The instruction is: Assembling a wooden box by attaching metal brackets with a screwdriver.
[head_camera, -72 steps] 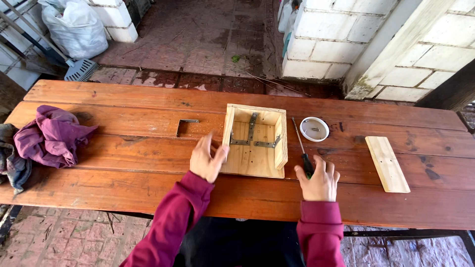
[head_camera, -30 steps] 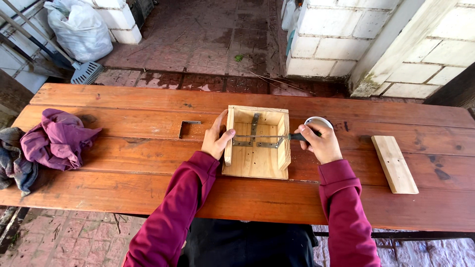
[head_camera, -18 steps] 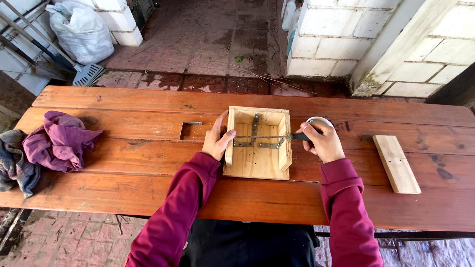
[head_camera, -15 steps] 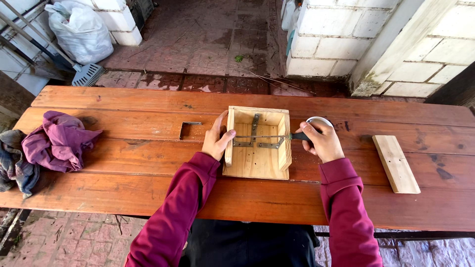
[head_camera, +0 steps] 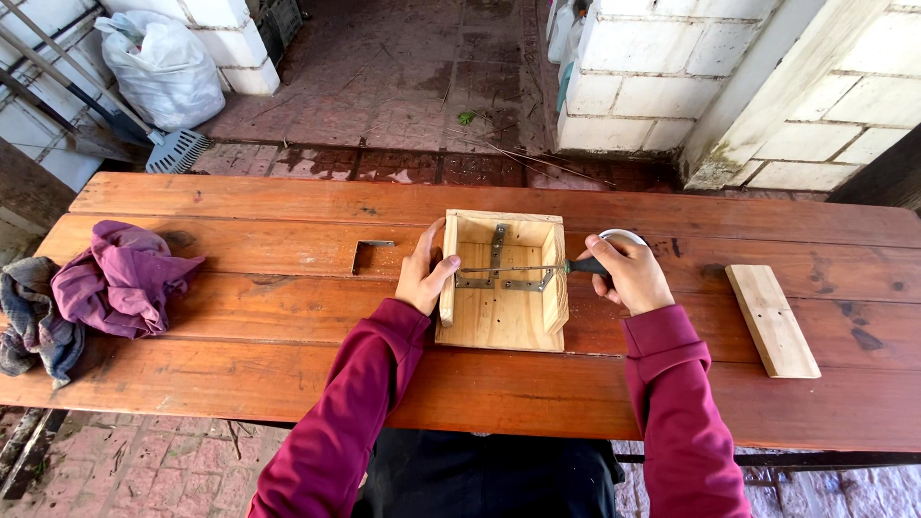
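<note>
A long reddish-brown plank table (head_camera: 240,384) runs across the middle of the frame, on wet brick paving with white block walls at the upper right. At its centre stands an open pale wooden box (head_camera: 501,321), square, with raw pine walls and grey metal corner brackets (head_camera: 499,280) screwed inside. The left hand (head_camera: 424,273) curls loosely round the box's left wall, thumb on the inner face and fingers outside, steadying it. The right hand (head_camera: 628,273) is closed tight on the dark handle of a screwdriver (head_camera: 523,269), whose thin steel shaft lies level over the right wall, its tip at the brackets. Left of centre lies a crumpled purple cloth (head_camera: 120,278), at the right a short pale wooden slat (head_camera: 772,319), and behind the right hand a small white round lid (head_camera: 624,235).
</note>
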